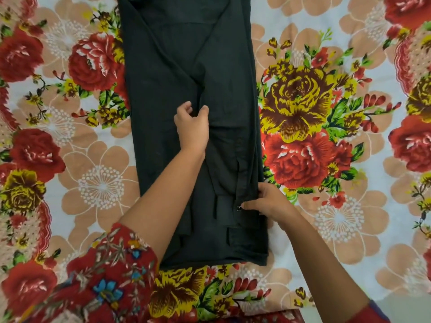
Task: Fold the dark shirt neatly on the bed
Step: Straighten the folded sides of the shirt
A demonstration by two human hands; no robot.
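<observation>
Dark shirt (163, 89) folded lengthwise, floral bedsheet (338, 229)

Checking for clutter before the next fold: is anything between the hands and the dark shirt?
Nothing visible. The left hand pinches the dark shirt near its middle; the right hand grips its right edge by a button. Only the floral bedsheet surrounds it.

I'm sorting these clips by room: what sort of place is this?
Probably a bedroom at home: a flowered bedsheet lies underneath, and the left hand and right hand hold a dark shirt spread on it.
</observation>
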